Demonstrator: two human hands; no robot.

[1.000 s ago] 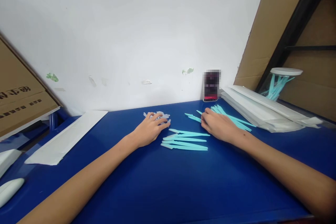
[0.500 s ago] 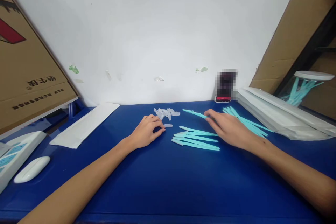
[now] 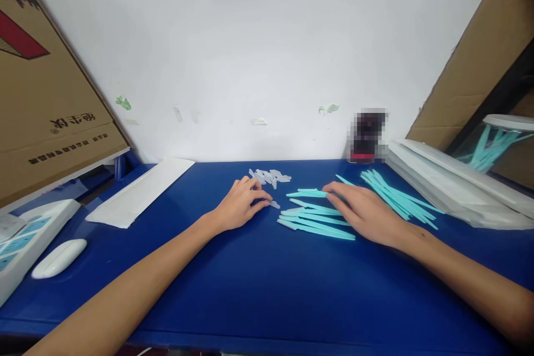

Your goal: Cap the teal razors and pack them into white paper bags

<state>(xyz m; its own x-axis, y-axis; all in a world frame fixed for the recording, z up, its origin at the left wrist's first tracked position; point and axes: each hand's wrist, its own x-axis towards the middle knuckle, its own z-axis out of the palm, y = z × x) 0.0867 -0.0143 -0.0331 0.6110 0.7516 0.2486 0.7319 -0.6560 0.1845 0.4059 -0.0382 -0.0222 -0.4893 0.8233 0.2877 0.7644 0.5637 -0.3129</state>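
Between thumb and fingertips, my left hand [image 3: 244,203] pinches a small translucent blade cap [image 3: 274,204] just above the blue tabletop. Behind it lies a loose pile of similar clear caps [image 3: 269,177]. My right hand [image 3: 362,208] has its fingers closed on a turquoise eyebrow razor [image 3: 306,193], which points left; part of the handle is hidden by the fingers. Another turquoise piece sticks out behind that hand. In front of it, several eyebrow razors [image 3: 317,228] lie side by side, their left ends whitish. A second bunch of turquoise razors [image 3: 396,197] fans out to the right.
At left are a white flat packet [image 3: 139,192], a white oval case [image 3: 59,258] and a white tray [image 3: 37,239]. Plastic-wrapped packs [image 3: 454,189] and a lidded clear jar [image 3: 494,144] stand at right. A pixelated upright device [image 3: 367,136] leans near the wall. Cardboard [image 3: 62,83] borders the left.
My right hand has lowered the razor toward the table and nearer to me. My left hand has closed on the single cap and shifted it slightly; the view has also moved a little.
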